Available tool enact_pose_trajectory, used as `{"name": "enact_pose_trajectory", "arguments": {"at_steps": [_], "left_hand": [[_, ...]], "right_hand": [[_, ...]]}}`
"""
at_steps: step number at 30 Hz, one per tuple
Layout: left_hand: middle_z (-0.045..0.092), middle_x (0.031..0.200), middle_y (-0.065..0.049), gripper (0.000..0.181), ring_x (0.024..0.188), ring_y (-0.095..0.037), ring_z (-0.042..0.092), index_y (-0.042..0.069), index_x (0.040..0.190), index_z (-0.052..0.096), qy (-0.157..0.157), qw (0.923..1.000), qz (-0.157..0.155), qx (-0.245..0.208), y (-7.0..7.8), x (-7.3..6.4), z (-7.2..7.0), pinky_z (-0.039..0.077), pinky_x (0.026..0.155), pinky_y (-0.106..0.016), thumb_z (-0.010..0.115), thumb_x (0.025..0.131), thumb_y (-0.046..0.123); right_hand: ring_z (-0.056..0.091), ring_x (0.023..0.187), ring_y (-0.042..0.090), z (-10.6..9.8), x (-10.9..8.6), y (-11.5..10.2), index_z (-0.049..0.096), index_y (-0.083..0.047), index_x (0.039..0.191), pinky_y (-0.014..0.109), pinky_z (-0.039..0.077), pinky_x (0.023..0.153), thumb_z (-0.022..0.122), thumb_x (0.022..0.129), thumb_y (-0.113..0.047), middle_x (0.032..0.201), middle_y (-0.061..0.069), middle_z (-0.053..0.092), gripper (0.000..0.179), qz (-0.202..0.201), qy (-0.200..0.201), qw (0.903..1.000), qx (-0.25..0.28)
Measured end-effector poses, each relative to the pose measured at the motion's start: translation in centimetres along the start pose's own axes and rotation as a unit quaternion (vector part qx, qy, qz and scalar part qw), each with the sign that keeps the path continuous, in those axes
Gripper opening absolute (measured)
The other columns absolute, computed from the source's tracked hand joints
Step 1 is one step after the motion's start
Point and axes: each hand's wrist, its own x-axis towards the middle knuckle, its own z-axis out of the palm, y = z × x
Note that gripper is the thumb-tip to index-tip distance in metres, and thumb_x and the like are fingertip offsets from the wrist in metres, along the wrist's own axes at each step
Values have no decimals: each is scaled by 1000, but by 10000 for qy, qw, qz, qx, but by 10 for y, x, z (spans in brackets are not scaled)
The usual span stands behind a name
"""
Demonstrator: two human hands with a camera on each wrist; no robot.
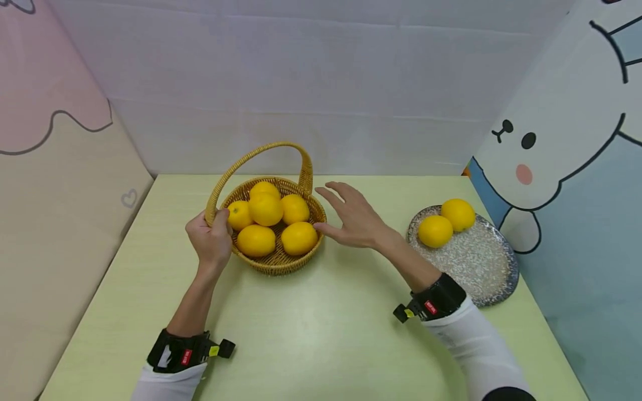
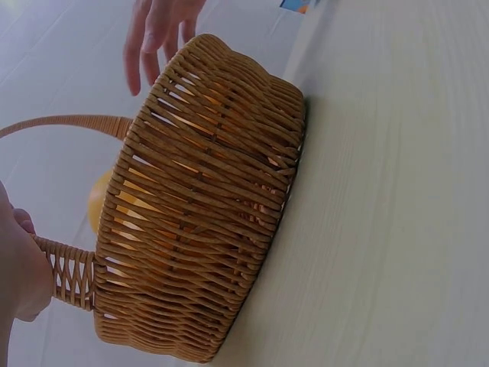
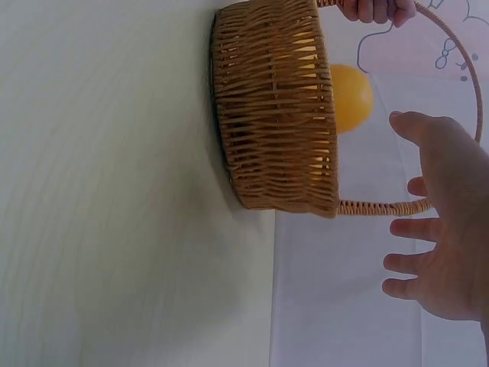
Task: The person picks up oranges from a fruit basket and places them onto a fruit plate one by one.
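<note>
A round wicker basket (image 1: 273, 268) with a tall arched handle (image 1: 271, 146) stands on the table, holding several lemons (image 1: 266, 209). My left hand (image 1: 210, 236) grips the handle low on its left side, fingers curled round it; the left wrist view shows the same grip near the basket's rim (image 2: 114, 191). Beside the right side of the rim is my right hand (image 1: 353, 217), its fingers spread and extended toward the basket. In the right wrist view nothing lies between that hand's thumb and fingers, and one lemon (image 3: 351, 98) shows above the rim.
To the right, a speckled grey plate (image 1: 476, 273) with a dark rim carries two lemons (image 1: 435, 231) at its far left part. The pale table (image 1: 301, 334) meets a white backdrop (image 1: 301, 83) behind the basket. Printed side panels (image 1: 592, 250) stand along both sides.
</note>
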Motion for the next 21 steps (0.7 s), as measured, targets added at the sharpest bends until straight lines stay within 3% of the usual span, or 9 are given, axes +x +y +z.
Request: {"name": "enact_pose_trajectory", "arguments": {"at_steps": [12,21], "left_hand": [[40,41,7,44,30,-6,31,9,54,46,-8,10000,38,10,1,0,1,20,28,-15,54,94,-8],[41,42,7,43,31,-6,32,9,54,47,1,10000,9,24,-1,1,1,21,29,-15,54,94,-6]], "right_hand": [[31,144,32,10,46,-30,41,-11,157,53,29,118,61,97,-53,156,18,39,76,-586,-194,9981,-8],[33,142,29,21,77,-43,40,-12,159,49,31,117,61,97,-55,156,16,40,78,-693,-400,9968,66]]}}
